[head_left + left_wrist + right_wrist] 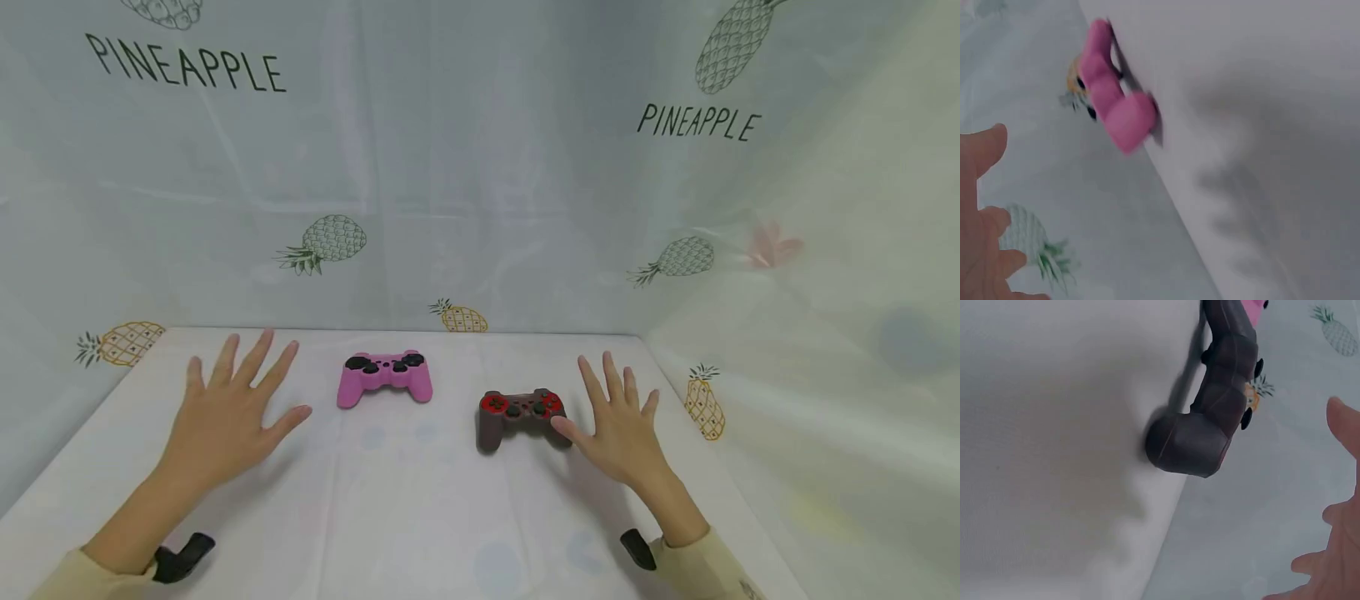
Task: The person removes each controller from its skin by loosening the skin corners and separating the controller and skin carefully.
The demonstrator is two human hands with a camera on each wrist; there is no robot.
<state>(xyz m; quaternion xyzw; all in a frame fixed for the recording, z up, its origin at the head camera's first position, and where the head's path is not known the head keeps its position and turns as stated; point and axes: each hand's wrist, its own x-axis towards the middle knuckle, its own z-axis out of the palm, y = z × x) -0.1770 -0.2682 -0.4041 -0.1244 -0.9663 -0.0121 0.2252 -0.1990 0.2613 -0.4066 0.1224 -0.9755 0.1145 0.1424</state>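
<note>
A pink game controller [386, 374] with black buttons lies on the white table, left of the middle. To its right and nearer me is a dark brown game controller [491, 429] with red button areas. My left hand [228, 421] hovers above the table left of the pink controller, fingers spread, holding nothing. Over the right side my right hand [621, 429] is spread too; its thumb overlaps the brown controller's right grip in the head view. The right wrist view shows a gap between that hand and the brown controller [1200, 437].
A white cloth covers the table [405, 517]. Behind it and at the right hangs a pale curtain [480, 167] printed with pineapples and lettering. Each wrist wears a black strap [183, 558] beside a cream sleeve.
</note>
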